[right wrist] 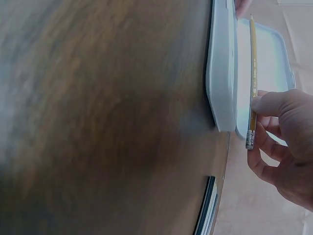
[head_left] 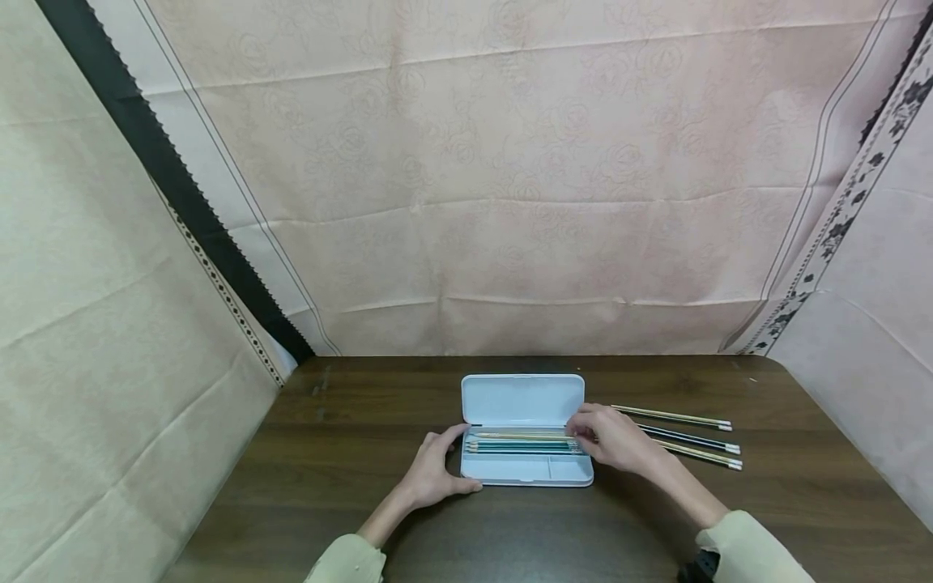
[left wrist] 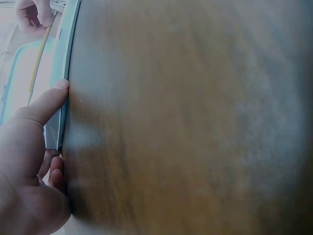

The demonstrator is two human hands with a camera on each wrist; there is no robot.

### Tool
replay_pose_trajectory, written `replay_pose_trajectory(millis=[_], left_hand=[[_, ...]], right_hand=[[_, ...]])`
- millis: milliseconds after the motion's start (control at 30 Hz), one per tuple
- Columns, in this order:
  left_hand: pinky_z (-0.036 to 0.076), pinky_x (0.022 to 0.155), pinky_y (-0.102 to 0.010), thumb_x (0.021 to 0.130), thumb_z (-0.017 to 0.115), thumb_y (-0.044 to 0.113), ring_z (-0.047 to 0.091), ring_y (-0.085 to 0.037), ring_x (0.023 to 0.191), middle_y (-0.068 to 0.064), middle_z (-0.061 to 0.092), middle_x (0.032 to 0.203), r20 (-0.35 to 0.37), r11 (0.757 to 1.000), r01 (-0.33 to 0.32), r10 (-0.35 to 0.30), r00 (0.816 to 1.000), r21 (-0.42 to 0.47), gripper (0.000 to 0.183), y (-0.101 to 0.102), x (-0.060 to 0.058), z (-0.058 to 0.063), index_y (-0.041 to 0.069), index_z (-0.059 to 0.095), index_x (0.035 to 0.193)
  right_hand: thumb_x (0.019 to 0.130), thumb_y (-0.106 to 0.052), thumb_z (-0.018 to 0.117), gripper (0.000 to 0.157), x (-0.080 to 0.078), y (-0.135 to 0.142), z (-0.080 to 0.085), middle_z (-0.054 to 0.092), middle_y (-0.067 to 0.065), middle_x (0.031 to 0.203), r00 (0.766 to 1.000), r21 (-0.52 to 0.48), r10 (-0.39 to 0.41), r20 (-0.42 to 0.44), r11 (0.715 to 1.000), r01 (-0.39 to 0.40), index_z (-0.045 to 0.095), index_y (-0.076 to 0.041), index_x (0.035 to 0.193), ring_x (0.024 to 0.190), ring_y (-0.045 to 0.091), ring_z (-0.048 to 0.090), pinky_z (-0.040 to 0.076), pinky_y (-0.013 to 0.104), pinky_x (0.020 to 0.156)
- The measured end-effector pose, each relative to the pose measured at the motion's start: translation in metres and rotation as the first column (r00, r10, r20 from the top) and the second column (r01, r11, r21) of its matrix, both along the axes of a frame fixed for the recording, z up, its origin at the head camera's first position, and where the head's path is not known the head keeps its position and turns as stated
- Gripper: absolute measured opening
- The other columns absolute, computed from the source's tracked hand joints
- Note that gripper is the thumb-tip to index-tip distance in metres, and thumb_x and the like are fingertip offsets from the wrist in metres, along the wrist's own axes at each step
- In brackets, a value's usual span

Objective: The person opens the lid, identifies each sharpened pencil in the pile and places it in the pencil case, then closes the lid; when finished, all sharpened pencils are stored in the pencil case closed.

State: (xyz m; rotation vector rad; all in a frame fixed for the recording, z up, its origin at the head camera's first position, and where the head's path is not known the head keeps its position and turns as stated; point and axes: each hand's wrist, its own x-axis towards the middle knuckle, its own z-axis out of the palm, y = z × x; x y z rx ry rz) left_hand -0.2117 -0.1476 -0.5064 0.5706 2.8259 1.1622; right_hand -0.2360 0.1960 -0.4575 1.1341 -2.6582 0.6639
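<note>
A light-blue pencil case point(head_left: 506, 468) lies on the table with its lid point(head_left: 522, 398) raised at the back. Its left end is held by my left hand point(head_left: 430, 471), thumb at the front edge and fingers toward the back corner. Several green and blue-toned pencils point(head_left: 519, 447) lie lengthwise inside. My right hand point(head_left: 611, 435) pinches a yellow pencil point(right wrist: 254, 73) near its eraser end, between thumb and fingers, over the case's right part. In the right wrist view, the pencil's sharpened tip points toward the case's left end.
To the right of the case, several pencils lie in small groups: a far yellowish group point(head_left: 678, 418), a dark middle group point(head_left: 696, 441) and a near yellowish group point(head_left: 703, 457). The brown wooden table point(head_left: 554, 534) meets a hanging patterned cloth point(head_left: 510, 243) behind.
</note>
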Motion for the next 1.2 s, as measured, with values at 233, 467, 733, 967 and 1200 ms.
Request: replay_pose_trajectory(millis=[233,467,733,967,1200], left_hand=[[0.044,0.084,-0.044,0.073,0.09,0.04,0.045,-0.025,0.108,-0.012,0.05,0.122,0.001,1.0,0.002,-0.002,1.0,-0.001,0.09,0.0,0.001,0.0,0.014,0.047,0.147],[0.043,0.085,-0.045,0.072,0.09,0.04,0.045,-0.025,0.108,-0.011,0.05,0.121,0.0,1.0,0.0,0.0,1.0,0.002,0.09,-0.001,0.0,-0.001,0.013,0.047,0.147],[0.043,0.085,-0.045,0.072,0.091,0.04,0.045,-0.025,0.108,-0.011,0.05,0.121,-0.005,1.0,0.002,-0.002,1.0,0.003,0.091,0.0,-0.001,-0.002,0.014,0.047,0.147],[0.044,0.085,-0.045,0.072,0.09,0.041,0.045,-0.025,0.108,-0.011,0.05,0.121,-0.008,1.0,0.002,-0.002,1.0,0.003,0.091,-0.001,-0.001,-0.002,0.014,0.047,0.147],[0.043,0.085,-0.043,0.072,0.09,0.04,0.044,-0.024,0.107,-0.009,0.05,0.121,-0.007,1.0,-0.004,0.004,1.0,-0.006,0.091,-0.001,-0.002,-0.003,0.014,0.047,0.147]], right_hand=[[0.085,0.001,0.076,0.016,-0.001,-0.008,-0.004,0.066,-0.002,0.092,1.0,0.008,0.01,0.002,1.0,-0.01,0.076,-0.009,0.098,0.079,0.01,0.058,0.053,0.03,0.07],[0.084,0.001,0.076,0.015,-0.003,-0.014,-0.008,0.065,-0.004,0.091,0.999,-0.002,0.024,-0.045,1.0,-0.024,0.076,-0.01,0.096,0.079,0.008,0.057,0.052,0.03,0.069],[0.084,0.002,0.076,0.016,-0.005,-0.021,-0.013,0.062,-0.005,0.088,0.997,-0.023,0.043,-0.062,0.999,-0.045,0.076,-0.01,0.095,0.074,0.006,0.054,0.05,0.027,0.065],[0.085,0.003,0.075,0.016,-0.005,-0.026,-0.015,0.063,-0.005,0.088,0.997,-0.024,0.049,-0.053,0.998,-0.05,0.076,-0.01,0.095,0.076,0.007,0.056,0.052,0.03,0.067],[0.086,0.002,0.075,0.016,-0.006,-0.029,-0.017,0.063,-0.005,0.088,0.998,-0.003,0.048,-0.033,0.999,-0.048,0.076,-0.012,0.094,0.077,0.007,0.056,0.051,0.03,0.067]])
